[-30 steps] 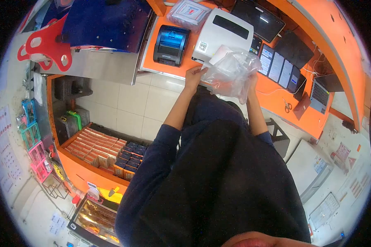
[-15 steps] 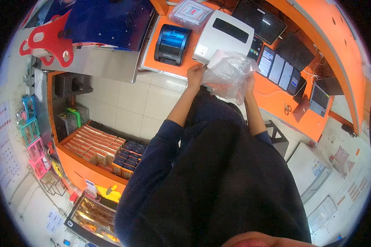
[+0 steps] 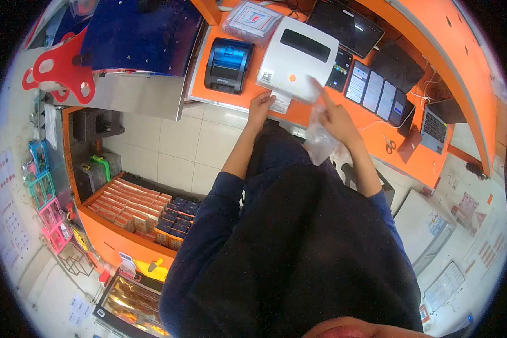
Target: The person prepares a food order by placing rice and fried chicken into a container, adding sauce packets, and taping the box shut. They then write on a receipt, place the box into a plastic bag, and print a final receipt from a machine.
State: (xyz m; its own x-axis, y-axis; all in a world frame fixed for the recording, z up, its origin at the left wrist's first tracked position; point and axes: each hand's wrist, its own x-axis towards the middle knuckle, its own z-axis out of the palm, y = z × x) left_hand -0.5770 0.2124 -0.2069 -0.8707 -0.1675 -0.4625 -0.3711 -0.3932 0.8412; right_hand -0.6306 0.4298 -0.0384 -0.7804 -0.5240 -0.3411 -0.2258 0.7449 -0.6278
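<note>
A white label printer [image 3: 290,65] with an orange button stands at the counter's front edge, and a printed paper label [image 3: 280,103] sticks out at its front. My left hand [image 3: 259,108] pinches the left side of that label. My right hand [image 3: 339,119] has its index finger stretched toward the printer's front right, slightly blurred. Its other fingers are curled round a clear plastic bag [image 3: 320,141], which hangs down below the counter edge. To the left of the label printer is a black and blue receipt printer [image 3: 228,66].
Several phones [image 3: 372,93] lie right of the printer, beside scissors [image 3: 389,145] and a laptop [image 3: 435,127]. A tablet [image 3: 346,27] and a wrapped package [image 3: 252,21] are behind. Rows of small boxes [image 3: 132,203] fill an orange shelf on the left.
My left hand has let go of the bag and moved down-left onto the label. My right hand keeps the bag, now lower, and has extended its index finger toward the printer.
</note>
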